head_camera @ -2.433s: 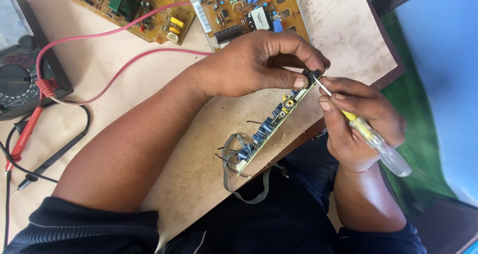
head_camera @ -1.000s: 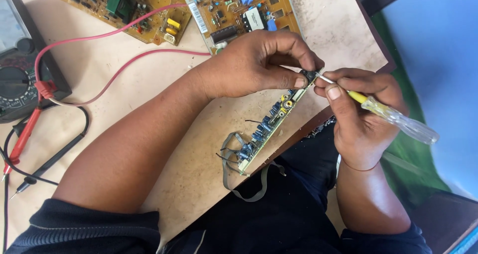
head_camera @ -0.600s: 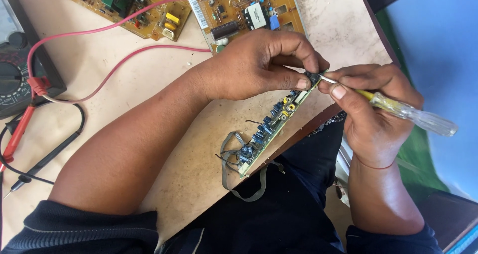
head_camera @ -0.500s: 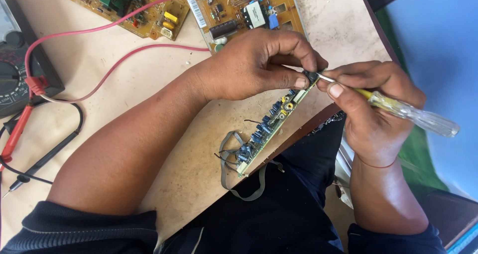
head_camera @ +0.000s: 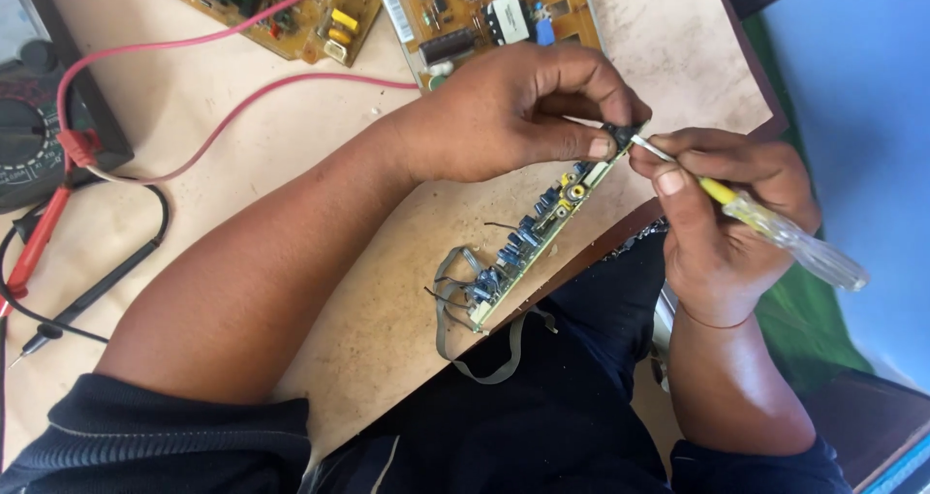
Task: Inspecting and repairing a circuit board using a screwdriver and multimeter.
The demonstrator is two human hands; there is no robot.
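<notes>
My left hand (head_camera: 513, 111) pinches the far end of a narrow circuit board (head_camera: 528, 237) that stands on edge, tilted over the table's front edge, with blue and yellow parts on it and grey wires hanging at its near end. My right hand (head_camera: 722, 228) grips a screwdriver (head_camera: 775, 228) with a clear yellow handle. Its metal tip touches a small black part at the board's top end, right beside my left thumb and fingertips.
Two brown circuit boards (head_camera: 484, 10) (head_camera: 281, 5) lie at the back of the tan table (head_camera: 291, 136). A black multimeter (head_camera: 39, 126) sits at the left with red (head_camera: 223, 126) and black (head_camera: 87, 291) leads trailing across the table. My lap lies below the table edge.
The screwdriver handle has swung from pointing down-right to lying flatter, out to the right. The view has drifted slightly; the left hand and narrow board have stayed in place.
</notes>
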